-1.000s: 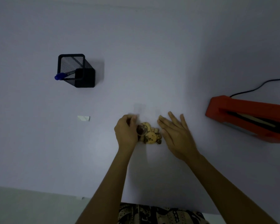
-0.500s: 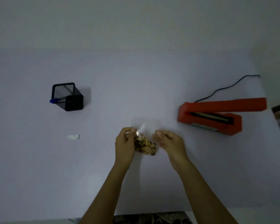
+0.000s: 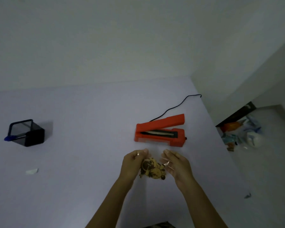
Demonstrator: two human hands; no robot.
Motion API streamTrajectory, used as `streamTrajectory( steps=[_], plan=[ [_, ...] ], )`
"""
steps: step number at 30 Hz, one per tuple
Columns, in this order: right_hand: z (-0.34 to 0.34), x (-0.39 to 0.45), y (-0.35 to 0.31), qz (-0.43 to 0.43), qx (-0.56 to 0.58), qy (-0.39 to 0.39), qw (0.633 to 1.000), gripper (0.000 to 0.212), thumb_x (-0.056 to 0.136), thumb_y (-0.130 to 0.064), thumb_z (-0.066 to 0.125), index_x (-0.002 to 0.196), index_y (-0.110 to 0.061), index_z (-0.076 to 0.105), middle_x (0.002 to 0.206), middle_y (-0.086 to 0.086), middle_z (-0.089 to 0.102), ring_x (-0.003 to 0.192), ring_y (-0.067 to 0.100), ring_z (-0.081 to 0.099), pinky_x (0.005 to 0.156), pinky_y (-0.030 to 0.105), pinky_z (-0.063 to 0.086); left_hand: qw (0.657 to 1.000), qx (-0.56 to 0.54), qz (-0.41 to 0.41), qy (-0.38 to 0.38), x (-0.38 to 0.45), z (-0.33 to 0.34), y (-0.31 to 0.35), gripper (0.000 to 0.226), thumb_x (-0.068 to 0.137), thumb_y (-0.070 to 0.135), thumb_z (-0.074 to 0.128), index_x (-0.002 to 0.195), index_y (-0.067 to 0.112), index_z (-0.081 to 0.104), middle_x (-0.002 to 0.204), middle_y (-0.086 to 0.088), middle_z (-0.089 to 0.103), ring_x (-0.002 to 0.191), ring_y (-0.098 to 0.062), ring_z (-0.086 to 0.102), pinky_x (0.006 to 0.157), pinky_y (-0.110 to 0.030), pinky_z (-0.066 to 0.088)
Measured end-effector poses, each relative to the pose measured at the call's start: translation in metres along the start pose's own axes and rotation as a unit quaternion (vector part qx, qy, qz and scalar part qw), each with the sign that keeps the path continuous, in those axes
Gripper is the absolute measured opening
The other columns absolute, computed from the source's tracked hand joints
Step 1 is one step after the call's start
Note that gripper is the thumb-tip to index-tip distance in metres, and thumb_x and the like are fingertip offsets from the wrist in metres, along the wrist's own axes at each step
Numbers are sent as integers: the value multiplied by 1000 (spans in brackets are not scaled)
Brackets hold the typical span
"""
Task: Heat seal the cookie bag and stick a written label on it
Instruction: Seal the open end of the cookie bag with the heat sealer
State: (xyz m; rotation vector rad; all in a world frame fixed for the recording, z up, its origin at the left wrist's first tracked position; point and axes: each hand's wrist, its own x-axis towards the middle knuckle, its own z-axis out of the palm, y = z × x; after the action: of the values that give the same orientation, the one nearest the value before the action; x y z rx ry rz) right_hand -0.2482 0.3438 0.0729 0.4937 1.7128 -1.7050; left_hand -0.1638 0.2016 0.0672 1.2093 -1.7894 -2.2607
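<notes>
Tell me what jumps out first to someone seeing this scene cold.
The red heat sealer lies open on the pale table, right of centre. Just in front of it, the left hand and right hand hold the clear cookie bag. A black mesh pen holder sits far left.

Both hands have lifted the cookie bag (image 3: 152, 169) off the table, nearer the heat sealer (image 3: 160, 131).

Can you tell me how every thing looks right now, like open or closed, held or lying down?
cookie bag: held up between both hands, top not sealed yet.
left hand: pinches the bag's left edge.
right hand: holds the bag's right edge.
heat sealer: arm raised open, nothing in it.
pen: leaning in the holder.
pen holder: upright on the table.
label: lying flat, untouched.
</notes>
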Motion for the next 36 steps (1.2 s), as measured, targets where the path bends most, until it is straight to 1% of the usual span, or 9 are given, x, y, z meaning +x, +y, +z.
streamTrajectory(
  steps=[4, 8, 12, 14, 16, 19, 28, 34, 36],
  plan=[
    [-21, 31, -16, 6, -18, 15, 1000, 19, 85, -18, 71, 100, -6, 70, 94, 11, 74, 88, 25, 71, 72, 32, 56, 998, -23, -50, 21, 25, 36, -6, 19, 88, 27, 64, 86, 11, 75, 81, -8, 75, 80, -22, 71, 74, -33, 58],
    [-26, 61, -23, 11, -43, 16, 999, 18, 83, -19, 73, 94, -4, 72, 88, 10, 75, 82, 24, 72, 79, 38, 58, 993, -44, -95, 52, 49, 52, -8, 25, 90, 25, 61, 89, 4, 73, 82, -12, 73, 77, -22, 68, 67, -28, 55],
    [-21, 79, -26, 29, -24, 13, 999, 12, 83, -16, 73, 89, -6, 71, 81, 8, 74, 70, 18, 71, 67, 30, 56, 989, -38, -120, 79, 69, 55, -9, 29, 89, 28, 62, 91, 0, 71, 89, -15, 72, 81, -23, 66, 74, -32, 54],
    [-19, 85, -26, 39, -19, 12, 999, 12, 84, -16, 73, 89, -6, 71, 81, 7, 74, 68, 17, 70, 63, 28, 55, 987, -28, -131, 84, 75, 55, -8, 30, 89, 29, 62, 92, 0, 70, 90, -15, 71, 79, -22, 65, 70, -29, 54],
    [-18, 89, -25, 49, -14, 13, 999, 10, 84, -16, 73, 88, -7, 71, 81, 7, 74, 69, 18, 70, 66, 30, 56, 987, -23, -139, 79, 79, 54, -7, 31, 89, 30, 62, 94, 0, 69, 91, -16, 71, 76, -22, 65, 67, -28, 53],
    [-18, 95, -24, 60, -8, 15, 998, 11, 84, -14, 72, 90, -5, 71, 84, 8, 74, 73, 20, 70, 72, 34, 57, 987, -33, -147, 65, 82, 54, -5, 34, 89, 33, 63, 96, 0, 67, 95, -18, 70, 79, -24, 65, 74, -35, 54],
    [-13, 102, -21, 62, -14, 40, 997, 13, 83, -14, 72, 90, -2, 71, 85, 13, 74, 72, 23, 72, 67, 32, 57, 987, -19, -146, 66, 89, 54, -8, 36, 82, 37, 70, 91, 2, 69, 93, -17, 73, 87, -29, 70, 76, -35, 58],
    [-9, 101, -22, 63, -4, 56, 996, 6, 84, -12, 71, 87, -6, 69, 81, 10, 73, 66, 21, 69, 57, 29, 56, 986, -2, -139, 93, 90, 55, -7, 38, 81, 37, 71, 87, -1, 69, 81, -13, 72, 69, -22, 68, 53, -24, 51],
    [-8, 100, -22, 66, -9, 62, 996, 6, 83, -13, 72, 84, -7, 70, 80, 10, 73, 66, 22, 70, 62, 33, 57, 986, 3, -135, 93, 88, 55, -7, 34, 82, 35, 70, 84, 1, 68, 79, -11, 72, 67, -20, 68, 49, -20, 51]
  ],
)
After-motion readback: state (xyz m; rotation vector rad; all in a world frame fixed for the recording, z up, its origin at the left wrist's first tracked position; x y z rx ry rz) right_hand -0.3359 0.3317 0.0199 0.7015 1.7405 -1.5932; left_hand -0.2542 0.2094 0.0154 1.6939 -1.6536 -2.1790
